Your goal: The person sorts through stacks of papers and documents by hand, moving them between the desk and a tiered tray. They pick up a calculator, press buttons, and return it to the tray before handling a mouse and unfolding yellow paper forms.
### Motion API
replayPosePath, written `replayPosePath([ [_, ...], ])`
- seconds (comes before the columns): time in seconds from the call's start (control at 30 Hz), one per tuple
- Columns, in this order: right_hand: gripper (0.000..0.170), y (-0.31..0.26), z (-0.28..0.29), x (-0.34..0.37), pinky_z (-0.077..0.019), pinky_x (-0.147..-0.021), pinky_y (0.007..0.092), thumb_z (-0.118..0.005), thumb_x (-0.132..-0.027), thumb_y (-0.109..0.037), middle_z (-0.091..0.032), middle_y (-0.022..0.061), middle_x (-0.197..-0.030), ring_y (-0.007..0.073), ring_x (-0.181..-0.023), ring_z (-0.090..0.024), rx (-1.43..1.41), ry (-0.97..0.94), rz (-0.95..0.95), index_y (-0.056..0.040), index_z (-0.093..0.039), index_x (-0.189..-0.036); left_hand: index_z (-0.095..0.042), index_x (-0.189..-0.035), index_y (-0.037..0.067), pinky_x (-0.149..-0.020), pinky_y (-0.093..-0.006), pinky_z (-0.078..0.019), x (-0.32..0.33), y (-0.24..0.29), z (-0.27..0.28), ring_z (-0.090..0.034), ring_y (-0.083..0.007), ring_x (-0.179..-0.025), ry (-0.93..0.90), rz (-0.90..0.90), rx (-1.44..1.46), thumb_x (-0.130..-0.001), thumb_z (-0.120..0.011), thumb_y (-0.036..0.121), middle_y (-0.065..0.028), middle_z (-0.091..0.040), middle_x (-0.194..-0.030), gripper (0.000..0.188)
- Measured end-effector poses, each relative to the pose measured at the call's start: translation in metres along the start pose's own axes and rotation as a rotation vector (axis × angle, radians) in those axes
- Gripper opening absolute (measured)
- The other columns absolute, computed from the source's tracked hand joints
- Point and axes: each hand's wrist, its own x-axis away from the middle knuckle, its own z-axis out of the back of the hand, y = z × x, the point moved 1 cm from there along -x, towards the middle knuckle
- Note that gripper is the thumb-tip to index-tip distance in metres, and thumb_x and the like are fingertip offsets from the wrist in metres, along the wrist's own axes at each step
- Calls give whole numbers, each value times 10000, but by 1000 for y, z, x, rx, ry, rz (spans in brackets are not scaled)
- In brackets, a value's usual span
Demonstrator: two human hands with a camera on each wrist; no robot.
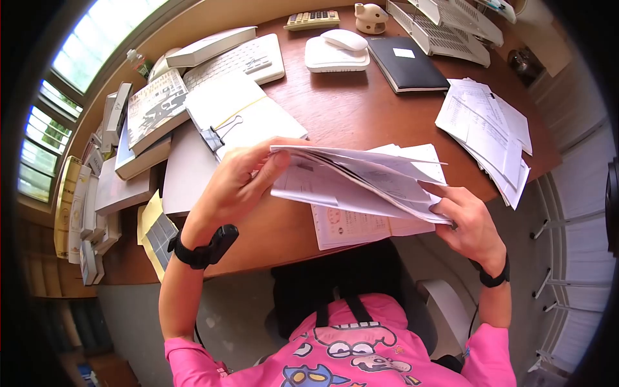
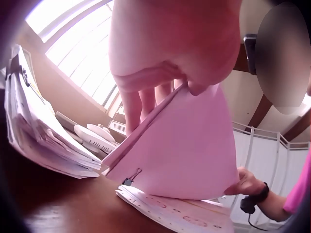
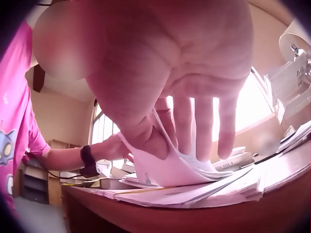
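Observation:
Both hands hold a loose sheaf of white papers (image 1: 351,173) tilted up above the desk, its sheets parted and bowed. At the left end, my left hand (image 1: 248,169) pinches the sheaf between thumb and fingers. My right hand (image 1: 469,222) grips the opposite end; in the right wrist view, its thumb (image 3: 153,145) lies on the near side and its fingers (image 3: 204,128) behind. Below lies a stack of printed sheets (image 1: 335,233) with red marks, partly hidden by the sheaf. A small binder clip (image 2: 129,181) shows near the sheaf's lower edge in the left wrist view.
Left of the sheaf sits a thick white paper stack (image 1: 248,109) with a large binder clip (image 1: 211,137). Books (image 1: 155,109) and a keyboard (image 1: 261,58) crowd the left. A black notebook (image 1: 406,64), a mouse (image 1: 343,40) and spread papers (image 1: 483,122) lie beyond and right.

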Motion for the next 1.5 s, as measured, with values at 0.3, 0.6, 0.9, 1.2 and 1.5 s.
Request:
replayPosePath([
  [0.3,609,-19,-2,-11,-476,-806,375,-645,-614,54,-605,103,-1170,291,-934,-588,135,3,-9,-120,-638,-1198,-604,-1218,41,-897,-293,-513,8,-10,7,-614,-213,-1117,-140,-64,36,-775,-558,-148,-94,-618,-1244,484],
  [0.6,470,-17,-10,-20,-445,-888,369,-602,-671,60,-551,108,-1330,282,-1007,-583,111,-18,24,-93,-665,-1111,-723,-956,43,-647,-248,-521,7,-8,13,-671,-94,-693,153,18,-172,-877,-630,51,-71,-697,-708,122],
  [0.9,389,-20,-13,-16,-436,-925,400,-627,-669,47,-635,76,-1201,290,-1080,-575,79,-75,45,-90,-695,-1027,-670,-1003,0,-614,-227,-508,16,-6,3,-672,-113,-705,427,-227,-276,-877,-594,-12,-119,-725,-900,148],
  [1.2,438,-13,-14,-14,-469,-807,398,-746,-584,18,-615,102,-934,297,-909,-586,37,88,16,-62,-623,-997,-671,-1068,195,-1133,-507,-264,45,-12,-44,-424,-308,-1328,-480,-273,-378,-757,-630,0,-39,-579,-1308,369],
  [1.5,762,-15,-30,-16,-481,-796,400,-821,-567,-44,-549,97,-1079,312,-985,-551,44,224,19,-186,-554,-1267,-592,-1187,215,-1098,-497,-315,44,-21,-42,-363,-380,-1331,-305,-130,-554,-715,-654,-25,-128,-447,-1367,534],
])
